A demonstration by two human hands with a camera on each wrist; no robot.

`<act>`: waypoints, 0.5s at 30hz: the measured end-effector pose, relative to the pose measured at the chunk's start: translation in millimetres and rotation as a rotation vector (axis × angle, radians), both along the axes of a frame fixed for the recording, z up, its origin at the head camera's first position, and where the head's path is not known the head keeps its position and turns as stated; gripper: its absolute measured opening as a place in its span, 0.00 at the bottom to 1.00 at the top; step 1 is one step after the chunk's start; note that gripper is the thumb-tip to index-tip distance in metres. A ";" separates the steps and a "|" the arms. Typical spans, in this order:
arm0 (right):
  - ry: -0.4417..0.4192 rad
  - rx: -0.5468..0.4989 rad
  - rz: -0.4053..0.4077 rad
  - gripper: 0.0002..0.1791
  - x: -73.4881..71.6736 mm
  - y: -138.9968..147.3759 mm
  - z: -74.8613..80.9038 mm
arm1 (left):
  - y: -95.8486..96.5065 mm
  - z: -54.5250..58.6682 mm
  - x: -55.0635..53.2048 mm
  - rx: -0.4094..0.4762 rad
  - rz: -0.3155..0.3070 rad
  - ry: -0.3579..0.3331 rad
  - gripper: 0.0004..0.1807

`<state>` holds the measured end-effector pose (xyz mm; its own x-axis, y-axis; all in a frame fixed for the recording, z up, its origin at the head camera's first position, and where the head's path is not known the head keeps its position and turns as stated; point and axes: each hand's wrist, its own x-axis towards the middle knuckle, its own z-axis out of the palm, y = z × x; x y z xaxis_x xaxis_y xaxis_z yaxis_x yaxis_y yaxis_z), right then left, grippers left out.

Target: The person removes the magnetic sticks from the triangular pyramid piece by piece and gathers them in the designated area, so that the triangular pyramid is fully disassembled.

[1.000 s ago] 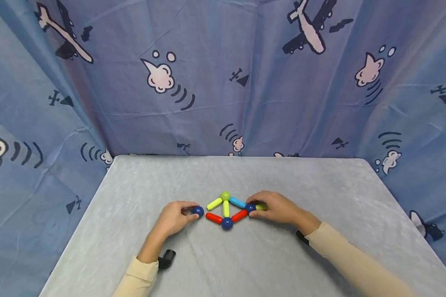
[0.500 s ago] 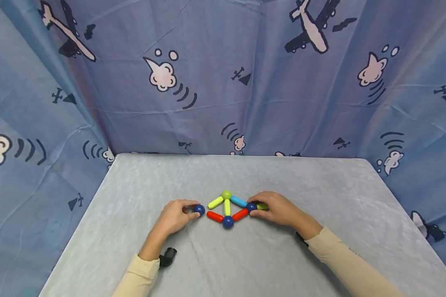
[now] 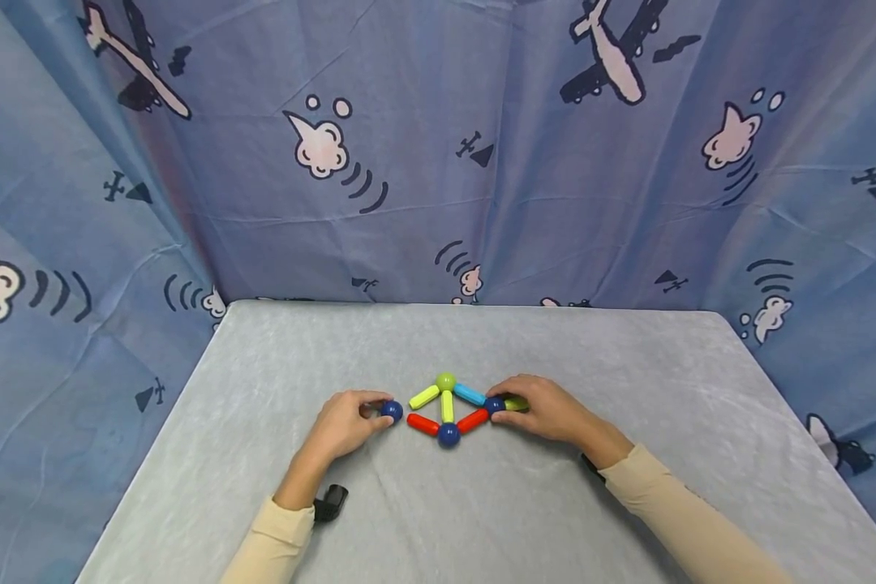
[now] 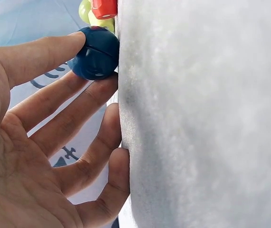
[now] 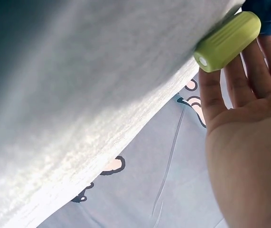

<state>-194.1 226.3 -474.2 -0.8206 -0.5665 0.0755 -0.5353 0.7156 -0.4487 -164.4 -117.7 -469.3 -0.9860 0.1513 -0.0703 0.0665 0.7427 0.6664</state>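
My left hand (image 3: 341, 423) pinches a loose blue ball (image 4: 96, 53) between thumb and fingers, low on the table. A small gap parts this ball from the free ends of a red rod (image 3: 422, 423) and a yellow-green rod (image 3: 424, 397). These rods belong to a flat frame of magnetic rods and balls. At its top is a green ball (image 3: 446, 381), at its bottom a blue ball, joined by an upright yellow-green rod (image 3: 448, 407). My right hand (image 3: 543, 408) grips the frame's right blue ball (image 3: 495, 406), from which another yellow-green rod (image 5: 228, 42) sticks out under the palm.
A grey-white cloth covers the table (image 3: 321, 349). Blue curtains (image 3: 409, 162) printed with planes and clouds stand behind and at both sides. A black wrist camera (image 3: 331, 503) sits on the left forearm.
The view has shifted slightly. Both hands keep their places at the blue balls, and the frame of rods looks the same.
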 end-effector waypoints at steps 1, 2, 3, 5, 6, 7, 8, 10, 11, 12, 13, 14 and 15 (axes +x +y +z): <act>0.000 -0.002 -0.002 0.20 0.0 -0.1 -0.4 | -0.1 -0.2 0.0 0.000 -0.001 0.000 0.15; 0.000 -0.002 -0.004 0.20 0.1 -0.1 -0.7 | -0.2 -0.2 0.1 -0.001 -0.002 0.002 0.15; -0.002 -0.003 -0.009 0.20 0.2 0.0 -0.9 | -0.3 -0.1 0.1 -0.001 -0.002 0.004 0.15; -0.005 -0.003 -0.022 0.20 0.6 0.8 -1.0 | 0.2 0.3 0.1 0.000 -0.004 0.006 0.15; -0.005 -0.003 -0.031 0.20 0.8 1.3 -0.9 | 0.4 0.5 0.2 0.000 -0.004 0.007 0.15; -0.005 -0.005 -0.041 0.20 1.0 1.7 -0.7 | 0.6 0.7 0.2 0.001 -0.004 0.007 0.15; -0.004 -0.007 -0.049 0.20 1.2 2.1 -0.5 | 0.8 0.9 0.3 0.001 -0.003 0.008 0.15; -0.001 -0.010 -0.063 0.20 1.3 2.8 0.1 | 1.0 1.2 0.4 0.002 -0.001 0.007 0.15; 0.001 -0.010 -0.068 0.20 1.3 3.0 0.2 | 1.0 1.3 0.4 0.004 -0.001 0.007 0.15; 0.003 -0.011 -0.071 0.20 1.1 3.2 0.3 | 0.9 1.3 0.4 0.004 -0.001 0.008 0.15; 0.004 -0.010 -0.071 0.20 1.0 3.3 0.2 | 0.9 1.3 0.5 0.005 -0.001 0.009 0.15; 0.005 -0.010 -0.070 0.20 0.9 3.5 0.0 | 0.7 1.4 0.6 0.005 -0.002 0.010 0.15; 0.006 -0.011 -0.068 0.20 0.9 3.4 -0.1 | 0.4 1.5 0.8 0.007 -0.001 0.010 0.15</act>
<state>-193.3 229.8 -474.3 -0.8566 -0.5086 0.0866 -0.4885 0.7454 -0.4536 -163.6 -117.3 -467.8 -0.9864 0.1530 -0.0599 0.0738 0.7382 0.6706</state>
